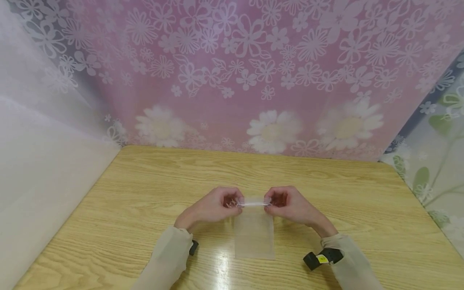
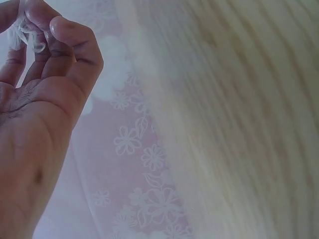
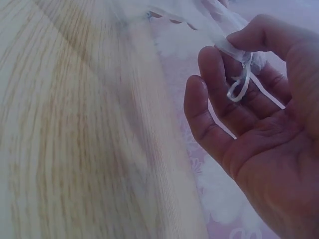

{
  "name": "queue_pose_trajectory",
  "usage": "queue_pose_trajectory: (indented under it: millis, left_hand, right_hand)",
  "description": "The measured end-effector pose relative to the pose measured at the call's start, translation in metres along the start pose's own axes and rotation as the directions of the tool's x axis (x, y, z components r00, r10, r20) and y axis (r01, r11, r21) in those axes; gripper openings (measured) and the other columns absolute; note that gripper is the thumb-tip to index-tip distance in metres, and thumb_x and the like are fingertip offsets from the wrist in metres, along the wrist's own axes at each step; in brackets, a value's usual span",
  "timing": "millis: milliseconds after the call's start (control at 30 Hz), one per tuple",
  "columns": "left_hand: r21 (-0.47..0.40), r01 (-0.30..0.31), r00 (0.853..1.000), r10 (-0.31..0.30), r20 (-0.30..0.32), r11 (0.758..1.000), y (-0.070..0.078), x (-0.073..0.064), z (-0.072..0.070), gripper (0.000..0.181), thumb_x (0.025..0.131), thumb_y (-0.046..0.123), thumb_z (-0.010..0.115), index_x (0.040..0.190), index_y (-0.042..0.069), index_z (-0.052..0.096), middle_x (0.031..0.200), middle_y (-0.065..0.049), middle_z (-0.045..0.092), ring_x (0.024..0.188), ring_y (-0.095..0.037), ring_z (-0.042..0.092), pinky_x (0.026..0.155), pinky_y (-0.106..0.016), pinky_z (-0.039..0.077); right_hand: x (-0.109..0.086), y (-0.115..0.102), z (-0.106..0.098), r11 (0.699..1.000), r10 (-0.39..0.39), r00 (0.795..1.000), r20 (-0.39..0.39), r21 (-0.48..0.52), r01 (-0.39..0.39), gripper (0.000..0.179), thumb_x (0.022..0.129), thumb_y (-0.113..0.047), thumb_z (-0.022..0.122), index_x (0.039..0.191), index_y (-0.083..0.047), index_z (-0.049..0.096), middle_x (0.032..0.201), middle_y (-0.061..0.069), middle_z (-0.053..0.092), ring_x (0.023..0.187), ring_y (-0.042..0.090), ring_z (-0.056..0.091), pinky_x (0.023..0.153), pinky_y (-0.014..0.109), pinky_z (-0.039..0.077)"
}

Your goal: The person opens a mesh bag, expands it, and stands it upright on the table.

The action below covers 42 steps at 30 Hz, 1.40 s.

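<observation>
A sheer, whitish drawstring pouch (image 1: 254,235) hangs flat between both hands, its gathered top edge stretched sideways. My left hand (image 1: 214,205) pinches the top left corner between thumb and fingers, and white cord ends (image 2: 34,37) show at the fingertips in the left wrist view. On the other side, my right hand (image 1: 291,205) pinches the top right corner. A white cord loop (image 3: 240,89) dangles under that thumb, over the curled fingers, in the right wrist view. The pouch's lower part looks flat, with wood grain showing through it.
The pouch is over a wooden table (image 1: 152,177) with a light glare near its front. A pink flowered curtain (image 1: 217,88) hangs behind the far edge, with a pale sheet (image 1: 43,153) on the left and a leaf-patterned curtain (image 1: 435,169) on the right.
</observation>
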<state>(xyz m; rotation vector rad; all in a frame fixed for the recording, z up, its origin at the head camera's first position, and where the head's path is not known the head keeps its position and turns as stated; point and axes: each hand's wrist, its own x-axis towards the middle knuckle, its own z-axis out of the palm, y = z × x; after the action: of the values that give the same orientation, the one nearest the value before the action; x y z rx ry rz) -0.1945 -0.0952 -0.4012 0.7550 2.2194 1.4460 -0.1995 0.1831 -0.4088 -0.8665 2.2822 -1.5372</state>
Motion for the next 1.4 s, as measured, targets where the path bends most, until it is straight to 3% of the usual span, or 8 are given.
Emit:
queue_pose_trajectory:
  millis: [233,667,967,1167,1267,1400]
  left_hand:
    - [0.016,-0.013,1.0,0.013,-0.008,1.0,-0.0036,-0.0012,-0.0003,0.006,0.094,0.01,0.067,0.096,0.014,0.064,0.086,0.0,0.064,0.076,-0.011,0.058,0.066,-0.024,0.053]
    - [0.048,-0.021,0.999,0.023,-0.041,0.999,-0.0066,-0.0024,0.0009,0.007,0.093,0.014,0.068,0.094,0.019,0.063,0.086,0.003,0.062,0.072,-0.009,0.054,0.065,-0.023,0.048]
    - [0.056,-0.01,1.0,0.011,-0.02,0.998,-0.0059,-0.0026,-0.0001,0.006,0.095,0.017,0.068,0.096,0.019,0.063,0.09,0.002,0.067,0.076,-0.014,0.063,0.065,-0.025,0.052]
    - [0.04,0.004,0.999,-0.002,-0.048,0.999,-0.0045,-0.0038,-0.0029,0.015,0.098,0.021,0.069,0.112,0.017,0.065,0.099,-0.002,0.066,0.083,-0.017,0.065,0.071,-0.028,0.056]
    - [0.011,0.012,0.997,-0.011,-0.073,1.0,-0.0047,-0.0046,-0.0032,0.025,0.099,0.023,0.068,0.124,0.021,0.064,0.106,-0.004,0.063,0.085,-0.018,0.065,0.073,-0.029,0.056]
    - [-0.036,0.018,0.99,-0.023,-0.139,0.999,-0.0061,-0.0045,-0.0021,0.026,0.101,0.025,0.066,0.127,0.028,0.063,0.111,-0.005,0.062,0.085,-0.02,0.067,0.07,-0.03,0.054]
  right_hand:
    - [-0.0022,0.0019,-0.0011,1.0,-0.012,1.0,-0.002,-0.009,0.012,0.009,0.091,0.0,0.072,0.093,-0.004,0.064,0.084,-0.001,0.059,0.069,0.003,0.052,0.058,0.021,0.048]
    - [-0.0035,0.0039,-0.0036,0.999,-0.041,0.999,0.014,-0.024,0.041,0.012,0.091,0.0,0.072,0.092,-0.007,0.063,0.085,-0.002,0.058,0.071,0.003,0.052,0.059,0.021,0.048]
    - [-0.0054,0.0022,-0.0047,0.999,-0.015,1.0,0.015,-0.048,0.016,0.012,0.091,0.0,0.072,0.092,-0.008,0.063,0.084,-0.001,0.058,0.071,0.004,0.053,0.06,0.021,0.048]
    - [-0.003,0.0018,-0.0019,0.999,-0.019,0.999,-0.032,-0.04,0.018,0.008,0.093,-0.003,0.072,0.098,-0.005,0.066,0.088,0.005,0.066,0.075,0.006,0.061,0.062,0.022,0.052]
    - [-0.0021,0.0021,0.0001,1.0,-0.007,0.999,-0.048,-0.005,0.007,0.014,0.094,-0.004,0.071,0.108,-0.003,0.067,0.094,0.012,0.07,0.08,0.01,0.067,0.067,0.024,0.057]
    - [-0.0015,0.0028,0.0026,0.999,0.01,0.995,-0.1,0.033,-0.007,0.027,0.095,-0.005,0.072,0.121,-0.004,0.064,0.1,0.019,0.072,0.084,0.013,0.072,0.072,0.029,0.062]
